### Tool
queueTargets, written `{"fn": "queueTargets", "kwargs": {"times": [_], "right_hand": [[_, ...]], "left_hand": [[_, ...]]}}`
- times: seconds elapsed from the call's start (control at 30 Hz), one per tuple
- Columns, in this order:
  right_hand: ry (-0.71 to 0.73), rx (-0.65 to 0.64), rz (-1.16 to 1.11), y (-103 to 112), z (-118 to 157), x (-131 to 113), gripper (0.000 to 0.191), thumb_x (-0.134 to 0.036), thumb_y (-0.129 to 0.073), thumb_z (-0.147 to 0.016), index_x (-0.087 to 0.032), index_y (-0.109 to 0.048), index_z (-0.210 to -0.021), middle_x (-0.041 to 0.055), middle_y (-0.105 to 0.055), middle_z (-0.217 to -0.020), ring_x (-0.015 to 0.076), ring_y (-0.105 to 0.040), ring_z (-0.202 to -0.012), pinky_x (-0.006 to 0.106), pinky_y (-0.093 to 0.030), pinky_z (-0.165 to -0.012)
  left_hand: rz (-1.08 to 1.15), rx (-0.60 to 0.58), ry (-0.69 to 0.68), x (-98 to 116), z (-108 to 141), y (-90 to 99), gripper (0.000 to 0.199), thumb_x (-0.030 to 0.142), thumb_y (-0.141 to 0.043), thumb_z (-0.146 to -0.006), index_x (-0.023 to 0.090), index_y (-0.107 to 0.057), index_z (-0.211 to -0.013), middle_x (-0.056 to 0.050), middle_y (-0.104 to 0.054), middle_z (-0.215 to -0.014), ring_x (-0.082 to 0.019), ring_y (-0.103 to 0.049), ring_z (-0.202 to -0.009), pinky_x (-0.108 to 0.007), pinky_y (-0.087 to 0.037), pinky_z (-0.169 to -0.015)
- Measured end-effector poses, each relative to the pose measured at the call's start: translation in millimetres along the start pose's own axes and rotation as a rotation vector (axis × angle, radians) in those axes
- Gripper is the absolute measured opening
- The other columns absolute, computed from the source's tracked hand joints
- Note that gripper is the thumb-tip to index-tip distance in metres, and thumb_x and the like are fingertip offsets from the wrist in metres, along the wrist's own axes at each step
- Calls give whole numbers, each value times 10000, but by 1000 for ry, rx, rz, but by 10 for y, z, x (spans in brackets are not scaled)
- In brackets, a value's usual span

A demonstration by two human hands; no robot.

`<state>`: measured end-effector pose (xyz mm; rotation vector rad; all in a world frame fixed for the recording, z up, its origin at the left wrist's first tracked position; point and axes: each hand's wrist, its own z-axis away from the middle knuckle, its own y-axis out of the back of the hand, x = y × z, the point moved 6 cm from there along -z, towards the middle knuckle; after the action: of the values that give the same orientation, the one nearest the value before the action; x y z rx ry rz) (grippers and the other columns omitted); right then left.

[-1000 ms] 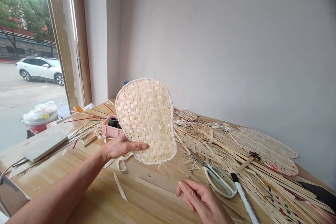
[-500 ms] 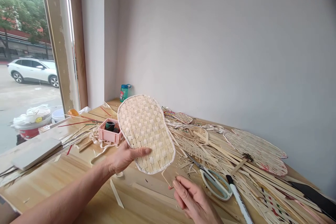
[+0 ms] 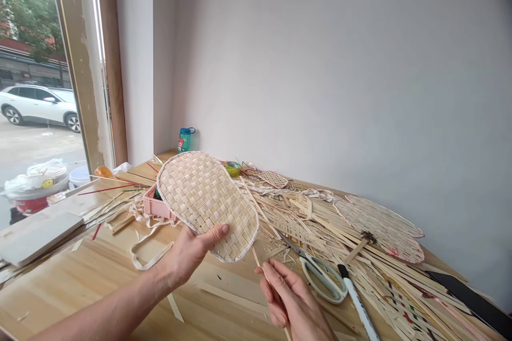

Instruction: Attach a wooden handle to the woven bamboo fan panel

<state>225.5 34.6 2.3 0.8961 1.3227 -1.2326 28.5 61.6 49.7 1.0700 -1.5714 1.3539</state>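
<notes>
A woven bamboo fan mat (image 3: pixel 207 205), oval with a pale bound rim, was held tilted above the near middle of the wooden table (image 3: pixel 80 298), its far end hiding part of a pink plastic box (image 3: pixel 156 205). The left hand (image 3: pixel 186 256) carried the mat at its near edge, the thumb pressed on the woven face; the other fingers were out of sight behind the mat, so I could not tell whether they were spread. The right hand (image 3: pixel 290 298) was just beside the mat's lower rim, thumb and forefinger pinching a thin bamboo strip (image 3: pixel 259 265), the remaining fingers curled close together.

Just right of that hand lay green-handled scissors (image 3: pixel 334 295) and a white marker (image 3: pixel 359 303), beside a wide heap of loose bamboo strips (image 3: pixel 320 218) running toward the right edge. A white tape loop (image 3: pixel 146 250) lay left of the left hand. Near the far edge stood a teal bottle (image 3: pixel 184 140) and a green tape roll (image 3: pixel 232 168).
</notes>
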Motion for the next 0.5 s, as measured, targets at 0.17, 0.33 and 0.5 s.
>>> {"fn": "queueTargets", "kwargs": {"times": [0.17, 0.33, 0.5], "right_hand": [[2, -11, -17, 12, -37, 102, 604, -768, -749, -768, -179, -648, -847, -87, -459, -618, 17, -226, -427, 216, -229, -441], [17, 23, -44, 8, -31, 103, 608, -770, -760, -754, -183, -633, -855, -82, -476, -631, 15, -238, -433, 207, -232, -438], [38, 17, -23, -13, 16, 49, 595, -760, -758, -767, -182, -630, -826, -74, -484, -639, 11, -256, -438, 202, -225, -441]], "left_hand": [[-41, 66, 6, 19, 45, -17, 742, 471, -886, -726, 244, -653, -1393, -83, -750, -1324, -388, -615, -1320, -513, -475, -1150], [-43, 53, 14, -38, 46, -36, 744, 506, -856, -757, 227, -637, -1411, -90, -723, -1367, -356, -595, -1351, -495, -444, -1195], [-58, 41, 15, -55, 67, -72, 729, 522, -856, -745, 212, -668, -1377, -106, -764, -1280, -352, -629, -1305, -513, -411, -1226]]}}
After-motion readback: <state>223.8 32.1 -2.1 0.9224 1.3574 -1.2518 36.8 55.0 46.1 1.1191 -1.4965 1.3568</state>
